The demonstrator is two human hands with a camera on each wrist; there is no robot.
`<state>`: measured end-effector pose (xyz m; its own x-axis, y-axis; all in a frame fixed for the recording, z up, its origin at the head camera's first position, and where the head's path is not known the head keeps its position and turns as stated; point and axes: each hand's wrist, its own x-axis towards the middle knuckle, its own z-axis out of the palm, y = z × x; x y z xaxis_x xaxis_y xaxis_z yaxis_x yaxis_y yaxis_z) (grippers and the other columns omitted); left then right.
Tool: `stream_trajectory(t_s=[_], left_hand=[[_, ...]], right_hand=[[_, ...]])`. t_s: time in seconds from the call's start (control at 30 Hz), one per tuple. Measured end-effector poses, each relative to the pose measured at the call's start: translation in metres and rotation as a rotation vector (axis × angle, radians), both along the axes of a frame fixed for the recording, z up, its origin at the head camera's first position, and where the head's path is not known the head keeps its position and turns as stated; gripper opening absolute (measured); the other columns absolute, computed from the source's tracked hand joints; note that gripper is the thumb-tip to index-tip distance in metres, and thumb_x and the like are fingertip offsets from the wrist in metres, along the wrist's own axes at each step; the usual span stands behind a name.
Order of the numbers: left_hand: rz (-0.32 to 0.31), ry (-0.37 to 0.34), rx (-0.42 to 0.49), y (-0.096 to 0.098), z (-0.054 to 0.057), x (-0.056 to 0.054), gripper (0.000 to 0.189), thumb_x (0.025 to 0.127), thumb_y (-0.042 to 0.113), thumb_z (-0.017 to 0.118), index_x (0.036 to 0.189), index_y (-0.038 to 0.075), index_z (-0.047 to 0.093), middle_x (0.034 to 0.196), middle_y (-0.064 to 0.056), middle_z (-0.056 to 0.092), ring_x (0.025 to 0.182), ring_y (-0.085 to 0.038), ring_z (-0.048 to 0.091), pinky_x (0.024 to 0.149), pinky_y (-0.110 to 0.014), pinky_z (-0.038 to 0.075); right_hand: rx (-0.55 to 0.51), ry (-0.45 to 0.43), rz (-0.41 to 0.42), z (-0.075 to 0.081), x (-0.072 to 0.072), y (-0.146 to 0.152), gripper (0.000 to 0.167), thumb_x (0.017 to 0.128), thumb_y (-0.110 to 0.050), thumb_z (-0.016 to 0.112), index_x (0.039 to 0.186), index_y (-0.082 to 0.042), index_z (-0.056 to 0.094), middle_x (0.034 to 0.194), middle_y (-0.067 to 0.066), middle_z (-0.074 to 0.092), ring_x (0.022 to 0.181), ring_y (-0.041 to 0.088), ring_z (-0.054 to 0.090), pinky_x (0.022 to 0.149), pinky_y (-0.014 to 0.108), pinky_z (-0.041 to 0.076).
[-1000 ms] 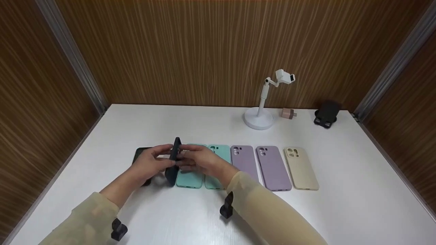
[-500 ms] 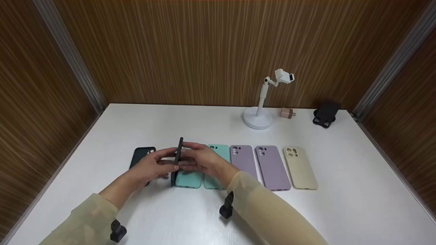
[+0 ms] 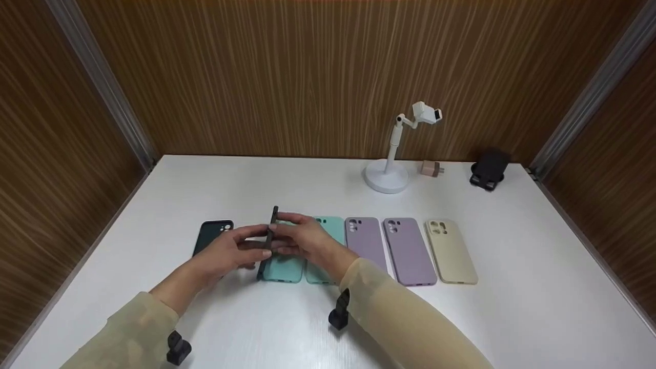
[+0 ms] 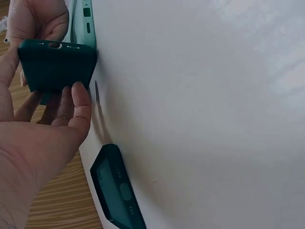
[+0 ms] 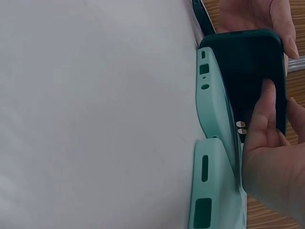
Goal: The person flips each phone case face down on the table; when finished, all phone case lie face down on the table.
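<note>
A dark green phone case (image 4: 59, 67) stands nearly on edge between the two hands, its thin side (image 3: 264, 266) showing in the head view. My left hand (image 3: 218, 256) grips it from the left, thumb near, fingers behind and below. My right hand (image 3: 315, 243) holds it from the other side, a finger against its inner face (image 5: 238, 62) in the right wrist view; the thumb's place is unclear. A second dark case (image 3: 209, 240) lies left, partly under the left hand. One mint-green case (image 3: 287, 270) is just right of the held one, partly hidden by the right hand.
Rightward in a row lie another mint-green case (image 3: 333, 228), two lilac cases (image 3: 365, 238) (image 3: 410, 253) and a beige case (image 3: 453, 253). Behind them stand a white phone stand (image 3: 387, 177), a pink plug adapter (image 3: 430, 168) and a black folding stand (image 3: 489, 169), before a wood-grain panel (image 3: 266, 92).
The held case has shifted slightly right and turned until only its narrow edge faces the head camera. My left hand has followed it rightward, uncovering more of the dark case on the left.
</note>
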<state>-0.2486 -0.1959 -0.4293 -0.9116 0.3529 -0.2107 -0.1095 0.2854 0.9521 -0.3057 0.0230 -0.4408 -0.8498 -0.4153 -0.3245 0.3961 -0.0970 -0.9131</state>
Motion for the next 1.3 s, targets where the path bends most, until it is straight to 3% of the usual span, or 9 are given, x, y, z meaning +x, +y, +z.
stream_trajectory(t_s=[0.27,0.53,0.87,1.13,1.3], left_hand=[[-0.007,0.016,-0.029,0.001,0.000,0.000,0.074,0.097,0.032,0.081,0.160,0.013,0.047,0.156,-0.014,0.055,0.135,-0.028,0.059,0.100,-0.045,0.053],[0.053,-0.002,-0.065,0.001,-0.002,-0.002,0.071,0.096,0.037,0.082,0.157,0.017,0.053,0.159,-0.008,0.051,0.137,-0.028,0.056,0.102,-0.045,0.054],[0.099,-0.021,-0.059,0.000,-0.003,-0.007,0.076,0.094,0.041,0.082,0.159,0.018,0.049,0.158,-0.011,0.051,0.138,-0.029,0.056,0.105,-0.047,0.051],[0.162,-0.024,-0.022,0.000,-0.003,-0.011,0.079,0.096,0.037,0.082,0.162,0.016,0.044,0.150,-0.020,0.057,0.115,-0.029,0.065,0.087,-0.039,0.054],[0.250,-0.007,-0.055,-0.003,-0.006,-0.016,0.086,0.094,0.033,0.084,0.165,0.016,0.038,0.149,-0.019,0.057,0.114,-0.026,0.064,0.081,-0.033,0.053]], right_hand=[[0.022,-0.010,-0.039,0.003,0.001,0.000,0.050,0.098,-0.015,0.078,0.146,-0.015,0.065,0.109,0.012,0.079,0.082,0.017,0.074,0.071,0.026,0.058],[0.037,-0.005,-0.061,0.005,0.002,0.001,0.048,0.097,-0.018,0.078,0.144,-0.022,0.067,0.111,0.008,0.079,0.080,0.016,0.069,0.068,0.023,0.050],[-0.042,0.003,-0.056,0.005,0.001,0.003,0.046,0.099,-0.017,0.076,0.144,-0.024,0.069,0.117,0.013,0.078,0.079,0.016,0.069,0.065,0.024,0.045],[-0.065,0.014,-0.052,0.004,0.001,0.003,0.046,0.099,-0.015,0.076,0.143,-0.024,0.069,0.121,0.012,0.076,0.077,0.016,0.069,0.065,0.024,0.046],[-0.005,0.047,-0.079,0.003,0.001,-0.001,0.049,0.098,-0.015,0.076,0.145,-0.020,0.067,0.117,0.009,0.076,0.079,0.016,0.068,0.065,0.024,0.049]])
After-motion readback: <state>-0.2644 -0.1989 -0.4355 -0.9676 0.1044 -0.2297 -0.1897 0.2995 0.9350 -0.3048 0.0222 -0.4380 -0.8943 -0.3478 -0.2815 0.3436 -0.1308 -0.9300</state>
